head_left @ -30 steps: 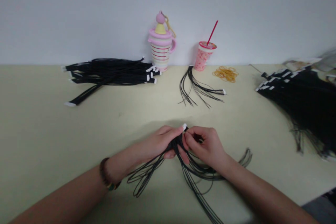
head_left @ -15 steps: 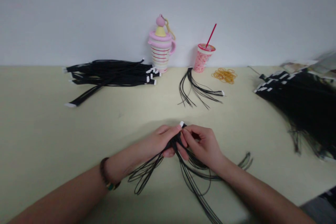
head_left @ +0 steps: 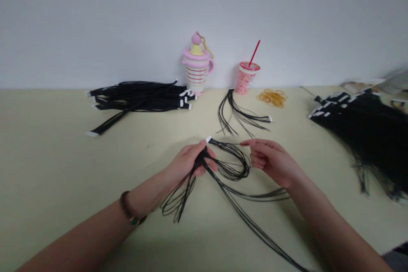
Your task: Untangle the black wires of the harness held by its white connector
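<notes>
My left hand (head_left: pixel 194 159) is closed on a black wire harness (head_left: pixel 234 159) just below its white connector (head_left: pixel 208 139). Loops of the thin wires hang to the left of that grip, and longer strands trail toward the lower right. Out to the right, my right hand (head_left: pixel 270 157) pinches a single black wire between thumb and forefinger, drawn away from the connector end. The other fingers of that hand are curled in. Several wires run beneath the right wrist, where their ends are hidden.
Bundled harnesses (head_left: pixel 140 95) lie at the back left, beside a pink lidded cup (head_left: pixel 196 72). A smaller cup with a red straw (head_left: pixel 245 78), a loose harness (head_left: pixel 236 106) and yellow rubber bands (head_left: pixel 272 97) are at the back. A large harness pile (head_left: pixel 360 123) lies at the right.
My right hand has moved right, away from the left hand, and a wire now stretches between them. A wide loop of wires shows between the hands. The left hand has shifted slightly left.
</notes>
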Demonstrator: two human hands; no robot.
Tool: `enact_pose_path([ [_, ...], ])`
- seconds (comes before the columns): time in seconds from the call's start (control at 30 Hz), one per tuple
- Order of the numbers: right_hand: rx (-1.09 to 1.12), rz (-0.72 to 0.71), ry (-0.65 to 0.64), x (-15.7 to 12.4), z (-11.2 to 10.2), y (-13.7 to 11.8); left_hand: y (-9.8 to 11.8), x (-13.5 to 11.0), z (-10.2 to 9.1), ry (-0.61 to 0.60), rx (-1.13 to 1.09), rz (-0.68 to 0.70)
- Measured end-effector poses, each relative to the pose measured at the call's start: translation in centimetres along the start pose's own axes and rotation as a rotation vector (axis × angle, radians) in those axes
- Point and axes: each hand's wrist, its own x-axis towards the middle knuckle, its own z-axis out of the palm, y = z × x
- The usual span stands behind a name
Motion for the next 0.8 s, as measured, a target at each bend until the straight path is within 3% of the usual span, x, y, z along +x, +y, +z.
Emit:
enact_pose_path([
  [0.1,-0.250,-0.093,0.053,0.3,0.6,1.2,0.1,0.0,-0.2,-0.022,-0.201,-0.069],
  [0.17,-0.464,-0.228,0.132,0.3,1.0,1.8,-0.1,0.2,-0.5,-0.074,-0.306,-0.107],
  [0.3,-0.902,-0.810,0.437,-0.7,2.2,2.2,-0.9,0.5,-1.0,-0.137,-0.356,-0.099],
  [0.37,-1.006,-0.942,0.335,-1.4,3.0,2.2,-1.2,0.6,-1.0,-0.145,-0.346,-0.097],
  [0.43,-1.038,-0.887,0.134,-1.8,3.8,2.5,-1.4,0.6,-0.8,-0.159,-0.334,-0.086],
  [0.5,-1.052,-0.811,0.026,-1.9,4.5,3.0,-1.4,0.5,-0.5,-0.177,-0.298,-0.057],
  [0.8,-1.009,-0.717,-0.008,-1.2,5.7,3.8,-2.2,0.2,0.5,-0.182,-0.096,0.079],
])
